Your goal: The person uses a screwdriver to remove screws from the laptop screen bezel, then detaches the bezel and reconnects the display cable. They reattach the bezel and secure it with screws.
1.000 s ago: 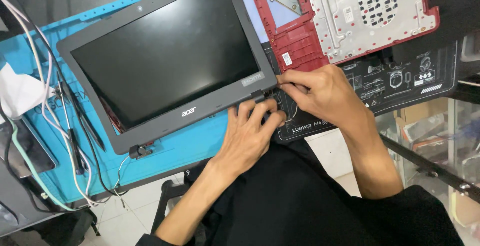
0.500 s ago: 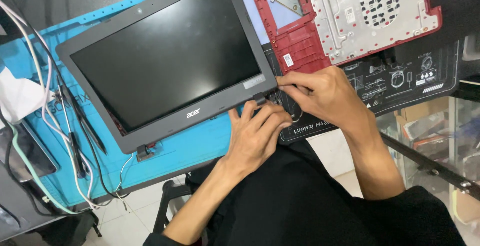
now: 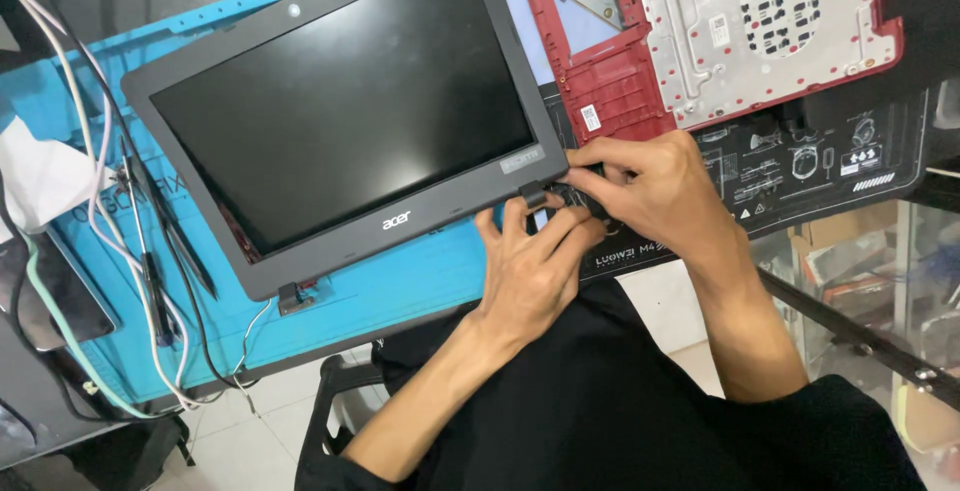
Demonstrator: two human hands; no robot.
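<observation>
**Hands close on the screen's corner hinge**

Little has shifted since the earlier frame: both hands stay bunched at the lower right corner of the screen, the left hand with its fingers spread a touch wider.

Left fingertips press on the hinge at that corner. The right hand pinches something small and dark just beside the hinge; what it is cannot be told. The hands touch each other, fingers overlapping.

The screen lies face up on a blue mat, its second hinge free at the lower left. A red case lies beyond, partly on a black mat. White cables trail at the left.
</observation>
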